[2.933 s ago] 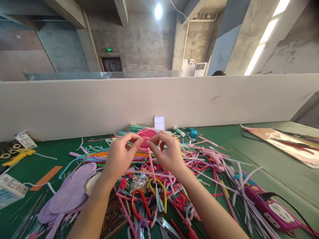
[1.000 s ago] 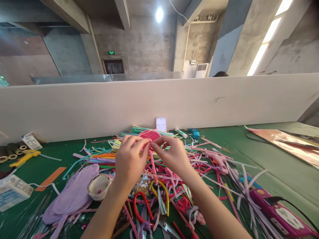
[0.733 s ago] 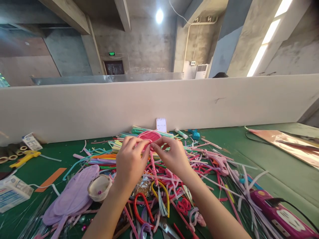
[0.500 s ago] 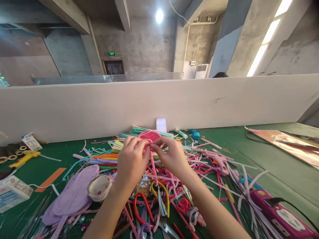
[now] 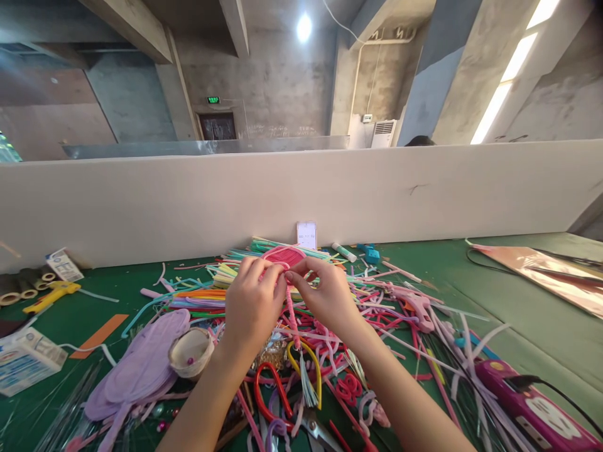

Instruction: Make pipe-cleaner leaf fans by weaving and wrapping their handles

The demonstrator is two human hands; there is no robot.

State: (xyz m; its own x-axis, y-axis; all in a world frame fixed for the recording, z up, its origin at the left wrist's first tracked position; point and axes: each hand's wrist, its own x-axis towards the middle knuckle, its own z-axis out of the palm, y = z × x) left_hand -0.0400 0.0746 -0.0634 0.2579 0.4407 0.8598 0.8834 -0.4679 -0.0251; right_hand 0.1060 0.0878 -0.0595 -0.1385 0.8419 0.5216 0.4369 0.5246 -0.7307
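Observation:
My left hand [image 5: 252, 304] and my right hand [image 5: 325, 295] are raised together over a heap of coloured pipe cleaners [image 5: 377, 301]. Both pinch a small pink round fan [image 5: 284, 256] made of coiled pipe cleaner, at the place where its disc meets its wrapped pink handle [image 5: 292, 320]. The handle hangs down between my wrists and ends in a pale tassel [image 5: 307, 386]. My fingers hide the lower edge of the disc.
A white partition [image 5: 188, 201] closes the far side of the green table [image 5: 518, 301]. A phone [image 5: 306, 235] leans on the partition. Lilac fan shapes [image 5: 136, 367], a small bowl [image 5: 191, 351], scissors [image 5: 318, 430], a pink power strip [image 5: 527, 402], a yellow glue gun [image 5: 47, 296] and cartons [image 5: 26, 358] lie around.
My hands have kept their pinch on the fan and shifted only slightly; the fingertips have closed in a little at the top of the handle. The view has drifted slightly.

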